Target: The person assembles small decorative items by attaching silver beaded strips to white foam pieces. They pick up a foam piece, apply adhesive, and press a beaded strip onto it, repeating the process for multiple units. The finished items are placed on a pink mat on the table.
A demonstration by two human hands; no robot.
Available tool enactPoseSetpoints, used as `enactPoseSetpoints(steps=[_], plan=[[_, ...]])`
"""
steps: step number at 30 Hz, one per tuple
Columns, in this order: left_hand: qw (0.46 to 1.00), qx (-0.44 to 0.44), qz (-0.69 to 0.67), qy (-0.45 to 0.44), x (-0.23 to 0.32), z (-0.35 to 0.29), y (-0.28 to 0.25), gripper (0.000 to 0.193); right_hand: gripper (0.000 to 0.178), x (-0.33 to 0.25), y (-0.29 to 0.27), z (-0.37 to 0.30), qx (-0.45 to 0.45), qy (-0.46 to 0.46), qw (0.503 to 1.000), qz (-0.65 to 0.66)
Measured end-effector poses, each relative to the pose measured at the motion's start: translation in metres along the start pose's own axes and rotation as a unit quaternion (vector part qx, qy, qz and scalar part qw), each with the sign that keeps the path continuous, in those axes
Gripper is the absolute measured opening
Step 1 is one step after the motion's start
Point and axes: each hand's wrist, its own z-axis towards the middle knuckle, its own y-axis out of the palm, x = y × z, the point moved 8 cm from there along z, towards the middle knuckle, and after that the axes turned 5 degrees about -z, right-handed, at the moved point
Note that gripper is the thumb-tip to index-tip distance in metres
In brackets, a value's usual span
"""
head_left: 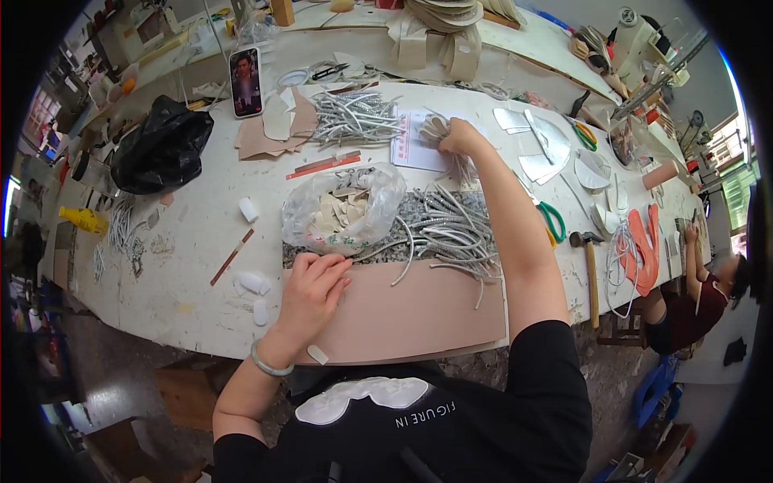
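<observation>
My left hand (316, 283) lies on the near edge of the pinkish-tan board (411, 310), its fingers loosely bent beside the front of a clear plastic bag (299, 213). In that bag are many small cream scraps (342, 213). Stretched out to the far side, my right hand (460, 138) has its fingers closed on a small bunch of pale strip-like pieces (435, 127) over a white printed pad (407, 145). Between my arms lies a bundle of silvery cords (451, 229), its ends reaching onto the board. Another bundle of silvery cords (350, 117) lies left of the pad.
A phone (246, 83) stands upright at the back left, near a black plastic bag (161, 145). On the right lie green-handled scissors (552, 219), a hammer (592, 274) and orange-pink cutouts (642, 249). Another person (700, 302) works at the far right.
</observation>
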Motion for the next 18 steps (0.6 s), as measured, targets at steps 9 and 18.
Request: enactPoseSetpoints(steps=[9,18], plan=[[0.998,-0.048,0.03,-0.031,-0.016,0.009,0.021,0.011,0.137,0.006,-0.007,-0.028,0.037,0.013,0.999,0.017],[0.997,-0.061,0.026,-0.039,-0.009,-0.005,0.004,0.01,0.053,-0.004,-0.048,-0.181,0.267,-0.148,0.937,0.171]])
